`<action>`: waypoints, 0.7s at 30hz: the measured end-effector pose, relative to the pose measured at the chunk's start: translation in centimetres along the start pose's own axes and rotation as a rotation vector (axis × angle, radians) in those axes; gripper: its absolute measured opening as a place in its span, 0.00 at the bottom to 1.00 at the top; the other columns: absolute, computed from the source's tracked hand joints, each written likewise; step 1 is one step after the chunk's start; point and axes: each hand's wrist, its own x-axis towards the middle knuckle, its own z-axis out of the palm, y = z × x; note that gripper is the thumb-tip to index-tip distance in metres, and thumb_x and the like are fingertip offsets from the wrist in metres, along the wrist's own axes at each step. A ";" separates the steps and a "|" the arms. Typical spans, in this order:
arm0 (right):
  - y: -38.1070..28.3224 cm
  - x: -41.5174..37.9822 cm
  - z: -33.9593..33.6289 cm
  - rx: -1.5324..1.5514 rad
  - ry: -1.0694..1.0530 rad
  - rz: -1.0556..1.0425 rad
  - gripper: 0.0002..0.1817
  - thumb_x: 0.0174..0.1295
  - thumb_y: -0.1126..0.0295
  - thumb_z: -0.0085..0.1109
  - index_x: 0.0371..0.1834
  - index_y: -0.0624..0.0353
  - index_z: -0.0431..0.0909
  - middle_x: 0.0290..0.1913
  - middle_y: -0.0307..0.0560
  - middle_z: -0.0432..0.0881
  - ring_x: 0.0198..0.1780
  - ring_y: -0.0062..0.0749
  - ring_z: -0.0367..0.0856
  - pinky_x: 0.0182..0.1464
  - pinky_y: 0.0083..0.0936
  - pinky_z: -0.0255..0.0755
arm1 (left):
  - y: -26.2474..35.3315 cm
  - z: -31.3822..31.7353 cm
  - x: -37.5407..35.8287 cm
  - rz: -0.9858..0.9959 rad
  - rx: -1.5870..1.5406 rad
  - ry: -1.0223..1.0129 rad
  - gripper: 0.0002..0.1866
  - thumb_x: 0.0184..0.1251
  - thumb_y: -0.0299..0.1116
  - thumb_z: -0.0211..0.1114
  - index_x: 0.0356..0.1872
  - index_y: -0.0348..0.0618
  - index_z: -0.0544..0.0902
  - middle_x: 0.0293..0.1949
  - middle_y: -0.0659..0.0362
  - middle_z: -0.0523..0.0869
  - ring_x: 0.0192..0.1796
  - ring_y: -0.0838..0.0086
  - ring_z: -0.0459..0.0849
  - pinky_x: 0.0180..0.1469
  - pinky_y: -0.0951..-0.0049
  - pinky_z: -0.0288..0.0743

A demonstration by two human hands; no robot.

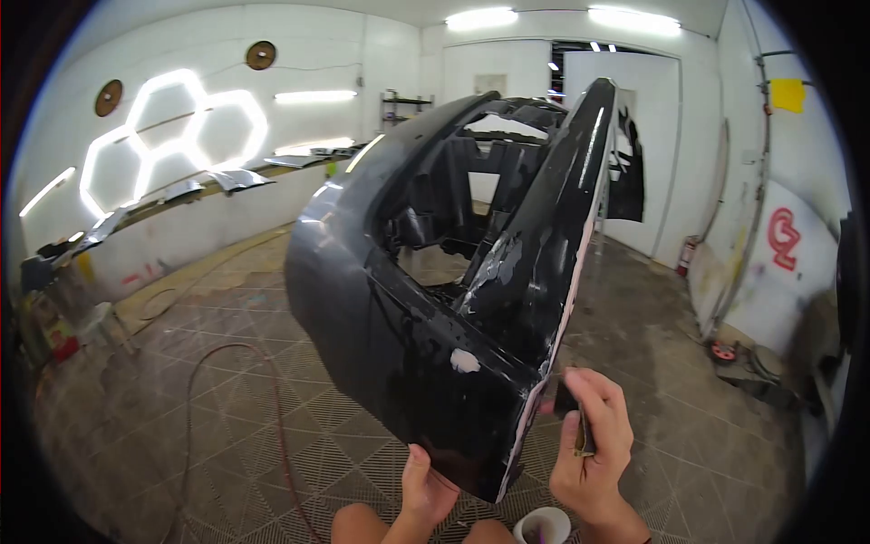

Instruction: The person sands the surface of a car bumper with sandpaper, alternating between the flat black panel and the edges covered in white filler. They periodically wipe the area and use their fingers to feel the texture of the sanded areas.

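A black car bumper (426,363) stands tilted up before me, with light filler along its right edge and a pale patch near its lower corner. My left hand (429,488) grips its bottom edge, thumb on the outer face and the other fingers hidden behind. In my right hand (598,444), pinched between thumb and fingers, is a dark folded piece of sandpaper (583,432). That hand is close beside the filler-covered edge, low on the right. Below it, between my legs and right wrist, sits a white cup (542,526).
A red hose (272,390) loops over the grated floor (362,471) on the left. Along the left wall runs a ledge with silvery panels (237,179). A fire extinguisher (687,255) and a dark heap with a red wheel (723,352) are at the right wall.
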 end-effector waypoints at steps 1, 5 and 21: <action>-0.5 0.1 -0.1 -0.099 0.020 -0.053 0.24 0.62 0.90 0.55 0.64 0.71 0.79 0.60 0.63 0.80 0.49 0.40 0.89 0.52 0.31 0.84 | -0.1 -0.6 0.0 0.031 0.007 -0.004 0.34 0.83 0.58 0.49 0.78 0.47 0.65 0.77 0.55 0.71 0.76 0.56 0.72 0.78 0.46 0.64; -1.7 0.3 0.3 -0.318 0.047 -0.110 0.25 0.59 0.91 0.57 0.62 0.72 0.80 0.61 0.65 0.81 0.51 0.45 0.89 0.52 0.31 0.84 | -0.3 -2.0 0.2 -0.017 -0.079 -0.039 0.34 0.83 0.55 0.53 0.79 0.45 0.63 0.75 0.53 0.73 0.75 0.56 0.74 0.76 0.47 0.67; -2.6 -0.4 1.6 -0.573 -0.131 -0.048 0.37 0.52 0.86 0.63 0.71 0.62 0.77 0.54 0.55 0.77 0.47 0.46 0.78 0.52 0.33 0.74 | -0.3 -1.0 0.1 0.039 -0.129 0.058 0.28 0.81 0.51 0.59 0.68 0.43 0.69 0.56 0.54 0.85 0.50 0.66 0.89 0.48 0.63 0.87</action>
